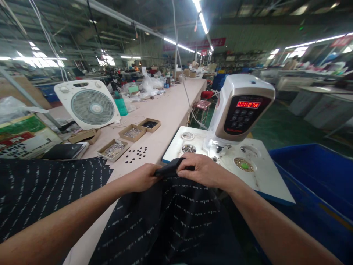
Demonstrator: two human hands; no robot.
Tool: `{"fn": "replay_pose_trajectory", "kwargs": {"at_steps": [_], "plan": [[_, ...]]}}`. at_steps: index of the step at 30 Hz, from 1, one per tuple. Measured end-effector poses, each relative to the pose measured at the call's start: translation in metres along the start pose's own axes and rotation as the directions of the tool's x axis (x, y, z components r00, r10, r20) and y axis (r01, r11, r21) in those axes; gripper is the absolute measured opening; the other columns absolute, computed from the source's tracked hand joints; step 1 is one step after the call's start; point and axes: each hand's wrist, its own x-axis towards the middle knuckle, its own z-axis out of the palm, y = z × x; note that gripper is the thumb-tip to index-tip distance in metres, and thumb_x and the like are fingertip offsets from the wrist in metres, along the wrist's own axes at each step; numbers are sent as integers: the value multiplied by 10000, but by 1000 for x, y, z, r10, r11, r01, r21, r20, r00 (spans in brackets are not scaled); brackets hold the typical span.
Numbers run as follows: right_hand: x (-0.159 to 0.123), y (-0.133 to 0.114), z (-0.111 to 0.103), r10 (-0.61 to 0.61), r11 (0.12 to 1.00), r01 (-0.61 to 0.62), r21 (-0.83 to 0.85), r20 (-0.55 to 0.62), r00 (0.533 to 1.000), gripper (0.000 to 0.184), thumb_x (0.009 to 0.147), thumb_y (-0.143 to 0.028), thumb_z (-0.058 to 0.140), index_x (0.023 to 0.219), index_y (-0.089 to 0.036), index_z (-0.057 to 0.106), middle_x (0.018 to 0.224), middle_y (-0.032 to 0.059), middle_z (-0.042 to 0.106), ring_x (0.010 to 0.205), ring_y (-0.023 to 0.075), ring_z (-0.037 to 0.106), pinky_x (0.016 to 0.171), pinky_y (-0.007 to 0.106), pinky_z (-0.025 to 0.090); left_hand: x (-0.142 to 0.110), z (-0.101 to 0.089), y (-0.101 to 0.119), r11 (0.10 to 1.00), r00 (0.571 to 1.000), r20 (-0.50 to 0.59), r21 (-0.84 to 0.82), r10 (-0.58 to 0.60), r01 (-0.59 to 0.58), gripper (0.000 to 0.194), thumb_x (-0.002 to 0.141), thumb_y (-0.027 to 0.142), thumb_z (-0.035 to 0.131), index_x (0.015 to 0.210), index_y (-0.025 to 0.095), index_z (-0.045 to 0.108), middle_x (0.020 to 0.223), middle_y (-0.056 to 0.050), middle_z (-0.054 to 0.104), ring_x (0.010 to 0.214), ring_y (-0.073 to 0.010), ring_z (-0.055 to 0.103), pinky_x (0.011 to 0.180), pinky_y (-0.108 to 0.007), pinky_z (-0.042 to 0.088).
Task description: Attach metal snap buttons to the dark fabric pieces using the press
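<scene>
Black printed fabric [187, 217] between both hands [200, 169]

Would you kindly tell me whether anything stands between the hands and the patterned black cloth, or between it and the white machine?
Nothing visible separates them: the left hand and right hand both grip the black cloth. Toward the white machine, only the right hand itself seems to intervene.

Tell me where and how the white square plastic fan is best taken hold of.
The best grip is probably the bar above the slot atop the fan, from above, fingers through the slot. The slot makes this bar a handle, and the fan stands with it uppermost. A teal bottle crowds one side.
</scene>
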Motion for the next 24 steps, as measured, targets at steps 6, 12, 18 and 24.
{"fn": "replay_pose_trajectory", "kwargs": {"at_steps": [6,12,18,24], "plan": [[-19,1,23,132,991,-132,9,-6,991,95,873,-191,678,820,-220,752,918,15,639,836,159,577,770,287,422,20,29,9,968,999,11,-248,35,-31,218,811,210,495,922,159,675,900,-7,687,828,-181,574,781,-280,463],[-42,14,82,247,915,-258,309,76,966,91,896,-220,653,875,-174,729,864,6,704,825,153,634,769,256,449,6,39,-5,921,975,207,-360,-79,151,240,716,202,526,918,152,646,769,14,636,688,-158,561,610,-247,415],[-39,9,86,201,903,-236,360,131,971,105,879,-219,648,843,-176,738,820,-5,714,787,150,644,745,241,454,-14,32,-18,991,970,244,-131,13,19,327,701,115,491,980,182,647,967,-10,711,868,-194,623,755,-270,472],[-32,11,81,254,898,-275,344,106,961,115,881,-240,642,838,-181,732,818,-10,704,774,150,634,737,251,449,-16,31,-10,1000,1000,-17,13,-3,4,624,744,146,562,1363,198,498,1309,-91,627,1158,-259,593,1017,-377,444]]}}
